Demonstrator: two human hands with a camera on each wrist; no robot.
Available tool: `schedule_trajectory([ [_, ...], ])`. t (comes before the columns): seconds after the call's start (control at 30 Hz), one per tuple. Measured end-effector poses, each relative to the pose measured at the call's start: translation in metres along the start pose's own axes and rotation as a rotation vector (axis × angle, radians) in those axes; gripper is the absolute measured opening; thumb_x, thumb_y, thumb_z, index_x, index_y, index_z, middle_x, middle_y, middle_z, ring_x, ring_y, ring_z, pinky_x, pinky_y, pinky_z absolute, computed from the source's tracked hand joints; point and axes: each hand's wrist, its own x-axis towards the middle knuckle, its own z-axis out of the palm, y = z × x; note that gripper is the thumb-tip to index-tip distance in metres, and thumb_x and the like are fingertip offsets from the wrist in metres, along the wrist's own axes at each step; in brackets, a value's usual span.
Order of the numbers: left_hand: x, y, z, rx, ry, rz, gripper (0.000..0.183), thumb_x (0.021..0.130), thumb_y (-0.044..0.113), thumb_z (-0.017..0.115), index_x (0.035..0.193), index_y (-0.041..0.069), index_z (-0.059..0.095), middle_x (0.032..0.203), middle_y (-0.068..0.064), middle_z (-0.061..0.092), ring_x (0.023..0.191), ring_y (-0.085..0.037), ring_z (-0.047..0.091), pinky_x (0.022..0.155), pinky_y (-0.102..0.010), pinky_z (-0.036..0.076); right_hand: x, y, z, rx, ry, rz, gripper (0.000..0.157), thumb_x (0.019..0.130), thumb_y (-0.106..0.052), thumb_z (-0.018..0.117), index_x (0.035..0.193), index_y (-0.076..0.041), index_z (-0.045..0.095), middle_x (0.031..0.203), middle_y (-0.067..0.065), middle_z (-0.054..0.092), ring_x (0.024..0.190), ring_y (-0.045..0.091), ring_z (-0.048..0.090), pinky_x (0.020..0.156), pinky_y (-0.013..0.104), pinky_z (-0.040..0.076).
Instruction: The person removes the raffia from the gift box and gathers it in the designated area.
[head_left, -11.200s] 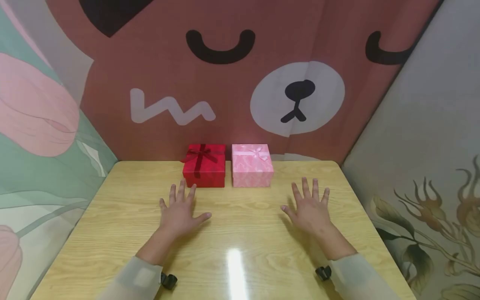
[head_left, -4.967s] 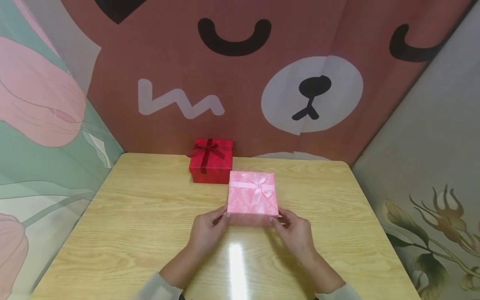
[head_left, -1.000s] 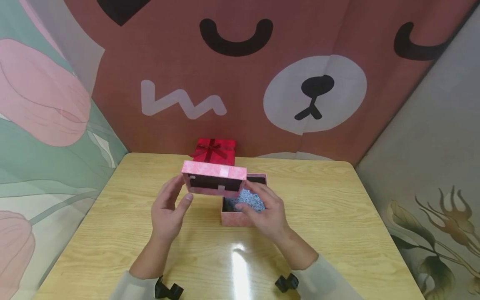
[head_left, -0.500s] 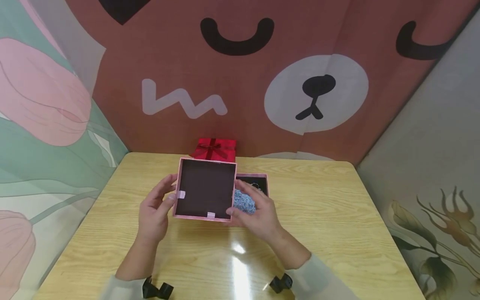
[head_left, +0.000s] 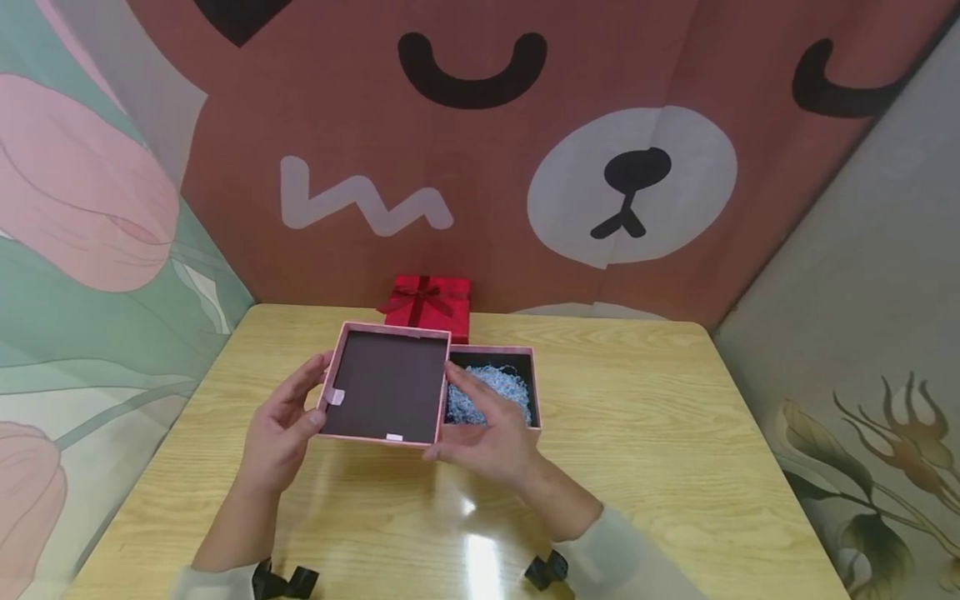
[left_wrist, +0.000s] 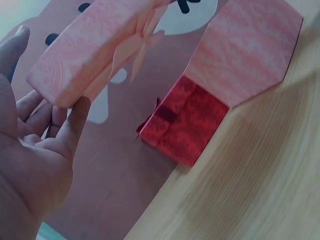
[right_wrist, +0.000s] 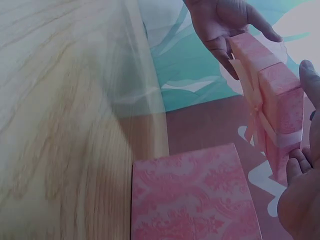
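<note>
Both hands hold a pink gift box lid [head_left: 390, 387] in the air, its dark inside tilted toward the head camera. Its left edge lies between the thumb and fingers of my left hand [head_left: 276, 429]. At the lid's right edge, my right hand [head_left: 498, 442] grips with thumb and fingers. The lid's pink ribbon bow [right_wrist: 257, 107] shows in the right wrist view. Behind the right hand stands the uncovered pink box [head_left: 495, 348] on the table, partly hidden by hand and lid. Light blue shredded paper [head_left: 498, 385] fills much of it.
A red gift box [head_left: 442, 310] with a dark red bow stands at the back of the wooden table [head_left: 637, 433], partly behind the lid. A patterned curtain [head_left: 337, 267] hangs along the table's back edge.
Earlier, the closed pink box was drawn forward and its lid lifted off. Over the last second, both hands turned the lid's inside toward the head camera and moved it left, uncovering more shredded paper.
</note>
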Motion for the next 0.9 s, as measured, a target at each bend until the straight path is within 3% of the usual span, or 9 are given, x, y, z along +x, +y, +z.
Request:
schedule_trajectory([
  [0.07, -0.002, 0.002, -0.006, -0.027, -0.035, 0.009, 0.064, 0.095, -0.017, 0.059, 0.153, -0.016, 0.032, 0.161, -0.024, 0.038, 0.148, -0.030, 0.033, 0.106, -0.030, 0.052, 0.001, -0.002, 0.004, -0.058, -0.022, 0.007, 0.105, 0.067, -0.025, 0.100, 0.156, -0.011, 0.048, 0.161, 0.003, 0.045, 0.148, 0.023, 0.043, 0.100, 0.033, 0.056],
  [0.23, -0.008, 0.006, -0.018, -0.081, -0.073, -0.007, 0.071, 0.093, -0.013, 0.068, 0.152, -0.019, 0.029, 0.165, -0.025, 0.030, 0.153, -0.028, 0.027, 0.105, -0.034, 0.050, 0.003, -0.007, 0.012, -0.066, -0.084, 0.073, 0.096, 0.075, -0.037, 0.094, 0.157, -0.019, 0.047, 0.166, -0.006, 0.037, 0.151, 0.019, 0.036, 0.106, 0.044, 0.053],
  [0.37, -0.012, 0.008, -0.028, -0.081, -0.096, -0.034, 0.076, 0.089, -0.019, 0.068, 0.154, -0.018, 0.026, 0.167, -0.023, 0.027, 0.148, -0.027, 0.038, 0.102, -0.035, 0.051, 0.005, -0.008, 0.020, -0.088, -0.102, 0.106, 0.092, 0.078, -0.044, 0.091, 0.156, -0.022, 0.049, 0.166, -0.010, 0.036, 0.151, 0.017, 0.035, 0.114, 0.053, 0.044],
  [0.43, -0.013, 0.009, -0.033, -0.084, -0.115, -0.044, 0.081, 0.087, -0.022, 0.068, 0.154, -0.017, 0.024, 0.167, -0.023, 0.026, 0.144, -0.026, 0.044, 0.101, -0.036, 0.053, 0.006, -0.007, 0.023, -0.081, -0.110, 0.116, 0.090, 0.079, -0.046, 0.090, 0.155, -0.021, 0.050, 0.166, -0.011, 0.036, 0.151, 0.016, 0.036, 0.097, 0.044, 0.059],
  [0.57, -0.017, 0.012, -0.040, -0.069, -0.149, -0.065, 0.092, 0.079, -0.031, 0.069, 0.156, -0.016, 0.020, 0.169, -0.023, 0.020, 0.140, -0.024, 0.049, 0.098, -0.034, 0.056, 0.009, -0.006, 0.030, -0.108, -0.122, 0.118, 0.088, 0.081, -0.050, 0.087, 0.156, -0.023, 0.049, 0.166, -0.013, 0.034, 0.126, 0.009, 0.057, 0.058, 0.032, 0.059],
  [0.6, -0.018, 0.013, -0.042, -0.065, -0.153, -0.072, 0.094, 0.077, -0.033, 0.067, 0.156, -0.016, 0.019, 0.169, -0.023, 0.019, 0.140, -0.024, 0.049, 0.097, -0.033, 0.057, 0.009, -0.006, 0.032, -0.113, -0.126, 0.120, 0.088, 0.081, -0.051, 0.086, 0.156, -0.023, 0.049, 0.166, -0.014, 0.034, 0.125, 0.009, 0.058, 0.057, 0.031, 0.058],
  [0.7, -0.022, 0.014, -0.044, -0.030, -0.124, -0.132, 0.100, 0.075, -0.037, 0.065, 0.159, -0.010, 0.020, 0.171, -0.018, 0.019, 0.137, -0.020, 0.053, 0.094, -0.034, 0.058, 0.011, -0.006, 0.036, -0.143, -0.136, 0.125, 0.089, 0.083, -0.055, 0.082, 0.158, -0.022, 0.047, 0.167, -0.014, 0.033, 0.127, 0.011, 0.058, 0.083, 0.037, 0.063],
  [0.8, -0.025, 0.014, -0.046, 0.017, -0.071, -0.200, 0.100, 0.076, -0.036, 0.064, 0.162, -0.004, 0.023, 0.171, -0.013, 0.023, 0.127, -0.017, 0.062, 0.092, -0.036, 0.058, 0.012, -0.006, 0.040, -0.139, -0.137, 0.129, 0.091, 0.084, -0.054, 0.082, 0.158, -0.019, 0.045, 0.167, -0.011, 0.033, 0.150, 0.016, 0.038, 0.114, 0.051, 0.044],
  [0.9, -0.027, 0.014, -0.048, 0.061, -0.027, -0.236, 0.099, 0.078, -0.035, 0.066, 0.162, -0.001, 0.026, 0.170, -0.010, 0.026, 0.118, -0.015, 0.068, 0.091, -0.036, 0.058, 0.014, -0.007, 0.044, -0.119, -0.134, 0.138, 0.091, 0.084, -0.052, 0.083, 0.159, -0.017, 0.044, 0.167, -0.010, 0.033, 0.150, 0.016, 0.036, 0.116, 0.053, 0.041],
])
